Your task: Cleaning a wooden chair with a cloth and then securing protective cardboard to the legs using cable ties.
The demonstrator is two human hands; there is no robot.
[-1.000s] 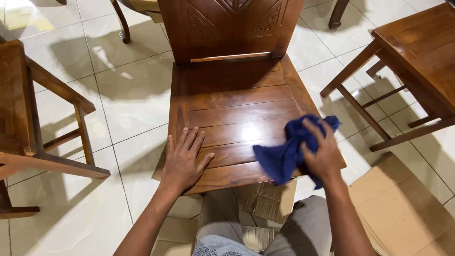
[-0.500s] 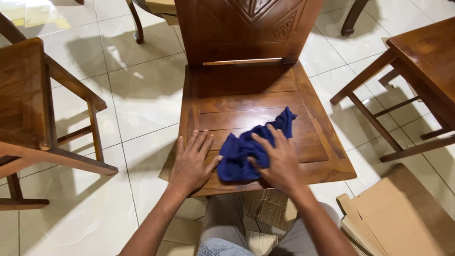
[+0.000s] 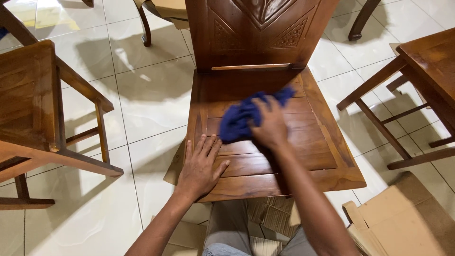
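A: What has changed since half a second ago?

B: The right hand (image 3: 271, 127) has carried the blue cloth (image 3: 246, 118) up the wooden chair seat (image 3: 313, 142), from the front edge to the middle of the frame, nearer the carved chair back (image 3: 258, 28). Earlier still, the cloth was at the seat's right front corner.

A: How is that hand set?

B: Palm down, fingers spread over the bunched cloth and pressing it flat on the slats. It is not pinching it.

A: And the other one?

B: The left hand (image 3: 201, 166) stays flat on the front left part of the seat, fingers slightly fanned, holding nothing. Its fingertips sit just beside the cloth's lower edge.

A: The surface?

B: Dark glossy slats in a frame.

A: The room?

B: Pale floor tiles (image 3: 142, 95) with bright reflections. Another wooden chair (image 3: 42, 104) fills the left of the frame, a wooden table (image 3: 426, 61) stands at the right edge, and cardboard pieces (image 3: 398, 223) lie in the lower right corner and under the seat's front.
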